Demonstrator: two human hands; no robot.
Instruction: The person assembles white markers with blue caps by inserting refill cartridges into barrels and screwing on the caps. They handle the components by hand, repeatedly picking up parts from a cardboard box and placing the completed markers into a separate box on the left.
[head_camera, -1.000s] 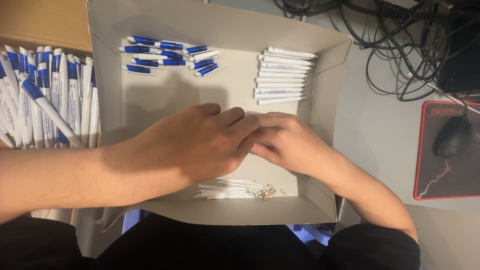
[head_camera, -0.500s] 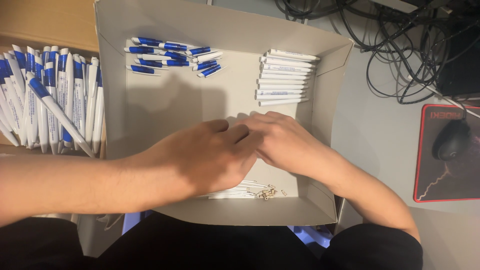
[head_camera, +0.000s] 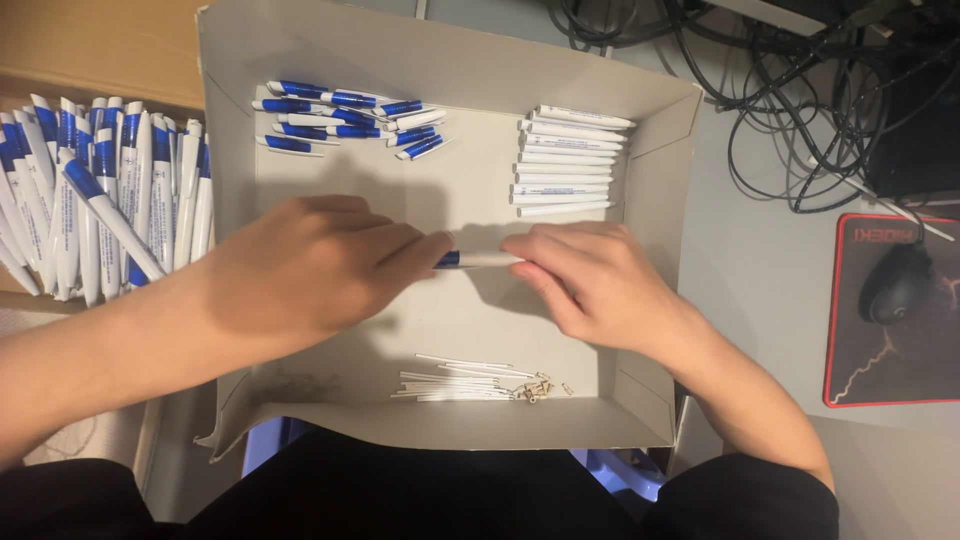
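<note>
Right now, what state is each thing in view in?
Pen: held level between both hands, over the box.
Left hand: fingers shut on the pen's blue end.
Right hand: fingers shut on its white end.
Cardboard box: open.
Blue pen parts: loose pile.
White barrels: stacked in a row.
Refills: lying loose.

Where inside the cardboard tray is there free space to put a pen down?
Bare floor of the cardboard tray lies between the blue pen halves and white barrels, and left of the thin refills. The middle is crowded by both hands.
</note>
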